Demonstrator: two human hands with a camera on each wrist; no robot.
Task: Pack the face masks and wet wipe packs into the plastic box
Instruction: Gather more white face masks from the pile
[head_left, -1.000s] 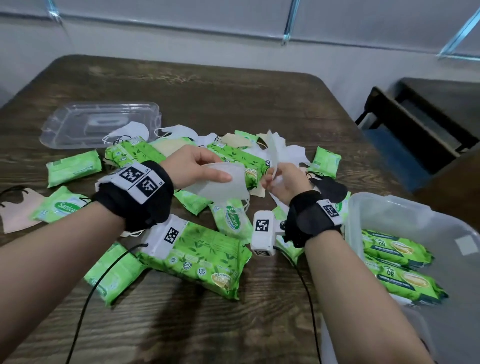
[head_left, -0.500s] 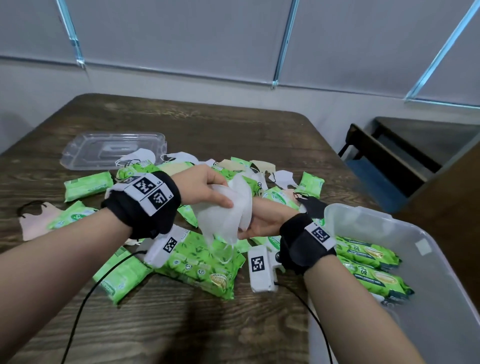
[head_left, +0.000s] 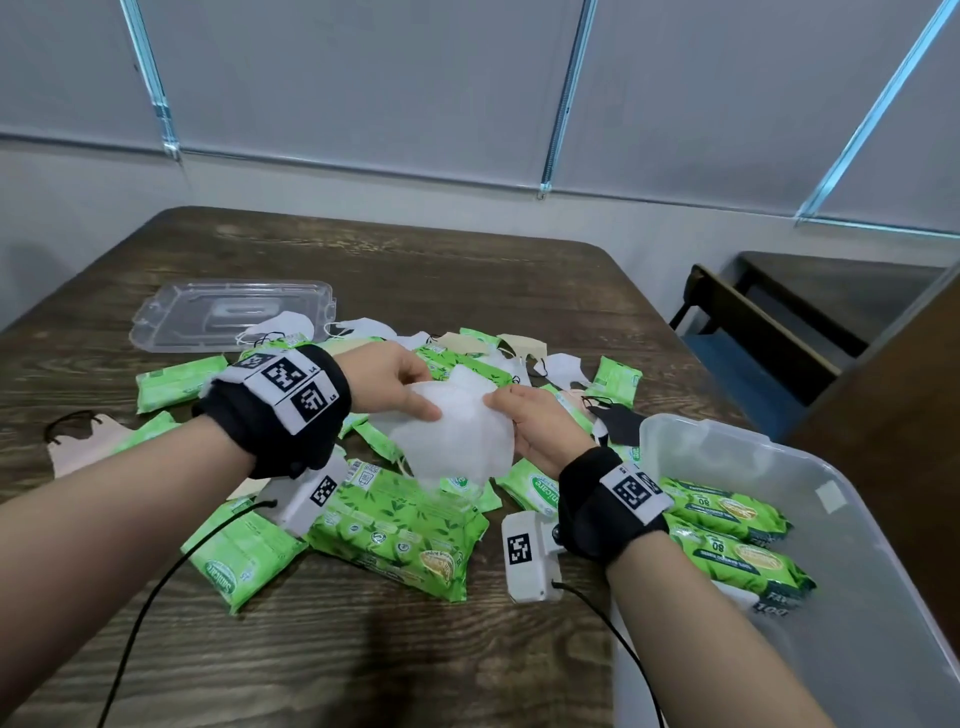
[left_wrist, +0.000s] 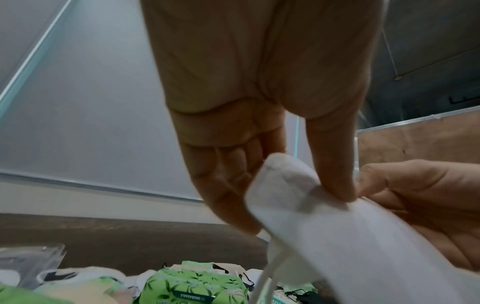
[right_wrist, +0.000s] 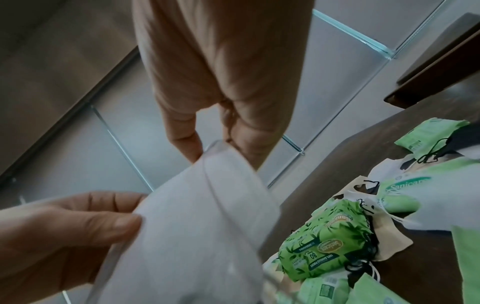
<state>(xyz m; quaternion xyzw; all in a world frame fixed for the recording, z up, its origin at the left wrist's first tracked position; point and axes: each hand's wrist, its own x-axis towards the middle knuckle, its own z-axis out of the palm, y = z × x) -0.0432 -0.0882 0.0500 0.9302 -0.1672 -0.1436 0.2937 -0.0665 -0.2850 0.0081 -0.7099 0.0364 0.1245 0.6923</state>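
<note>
Both hands hold white face masks above the pile in the middle of the table. My left hand pinches their upper left edge between thumb and fingers. On the right side my right hand grips the masks with thumb on top. A white ear loop hangs below. Green wet wipe packs and more masks lie scattered underneath. The clear plastic box stands at the right with wipe packs inside.
The box's clear lid lies at the back left of the wooden table. A black mask rests by the box's near corner, a beige mask at the far left. A dark bench stands beyond the right edge.
The hands have risen from the pile with the white masks and brought them together; the right hand turned from picking on the table to gripping the masks' right side.
</note>
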